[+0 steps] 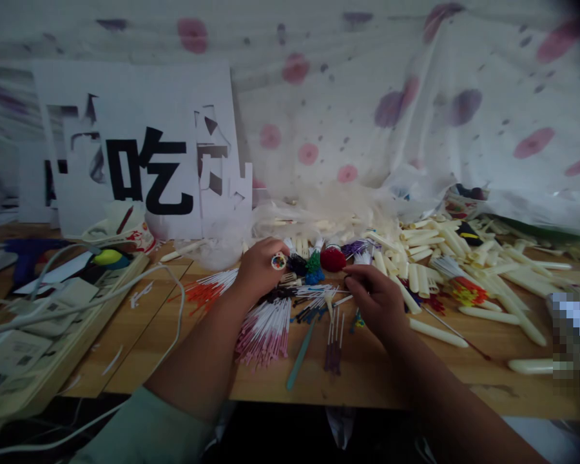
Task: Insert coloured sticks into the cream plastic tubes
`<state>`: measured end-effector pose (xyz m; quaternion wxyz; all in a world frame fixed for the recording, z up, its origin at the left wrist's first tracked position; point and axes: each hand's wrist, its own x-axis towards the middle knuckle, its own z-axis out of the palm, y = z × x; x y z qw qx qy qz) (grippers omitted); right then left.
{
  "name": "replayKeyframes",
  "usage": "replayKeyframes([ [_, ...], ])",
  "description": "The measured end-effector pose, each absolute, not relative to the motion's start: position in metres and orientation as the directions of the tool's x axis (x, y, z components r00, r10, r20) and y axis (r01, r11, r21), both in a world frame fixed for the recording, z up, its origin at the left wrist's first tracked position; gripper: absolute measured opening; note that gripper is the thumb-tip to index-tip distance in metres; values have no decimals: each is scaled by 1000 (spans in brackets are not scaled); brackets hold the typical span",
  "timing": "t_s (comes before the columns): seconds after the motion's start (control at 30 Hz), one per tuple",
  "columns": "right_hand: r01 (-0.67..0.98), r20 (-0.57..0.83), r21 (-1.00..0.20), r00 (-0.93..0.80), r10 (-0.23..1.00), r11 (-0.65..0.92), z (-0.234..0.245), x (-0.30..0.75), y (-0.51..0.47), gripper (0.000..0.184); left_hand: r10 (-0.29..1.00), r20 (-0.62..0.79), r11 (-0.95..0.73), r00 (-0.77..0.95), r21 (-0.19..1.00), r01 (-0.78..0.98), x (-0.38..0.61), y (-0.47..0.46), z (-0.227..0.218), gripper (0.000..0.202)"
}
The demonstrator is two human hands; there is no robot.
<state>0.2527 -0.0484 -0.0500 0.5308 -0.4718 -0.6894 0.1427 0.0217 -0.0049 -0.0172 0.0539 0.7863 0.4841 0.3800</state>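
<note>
One brown wooden table (362, 383). Left hand (261, 265), left of a red round pad (333, 258), pinches a white round colour-dotted piece (278, 261), end facing the person; right hand (376, 298), opposite, pinches a tiny dark bit (347, 278), too dim from here to name.
</note>
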Motion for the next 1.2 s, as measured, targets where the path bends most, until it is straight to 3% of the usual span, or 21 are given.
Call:
replayKeyframes([
  [0.27,552,570,-559,-286,770,619,-56,253,-45,18,814,571,-442,104,492,750,20,-1,-18,15],
  [0.43,627,455,-320,-556,696,710,-58,247,-42,22,815,563,-458,136,483,746,23,-1,-19,14],
  [0.53,656,412,-236,-600,685,717,-60,244,-42,24,814,561,-468,150,481,742,25,-2,-20,14],
  [1.07,654,456,-243,-575,679,716,-65,246,-39,21,814,550,-487,187,472,734,25,-2,-23,17],
  [1.2,682,519,-331,-447,729,653,-58,251,-38,22,818,547,-478,177,476,738,26,-2,-23,16],
])
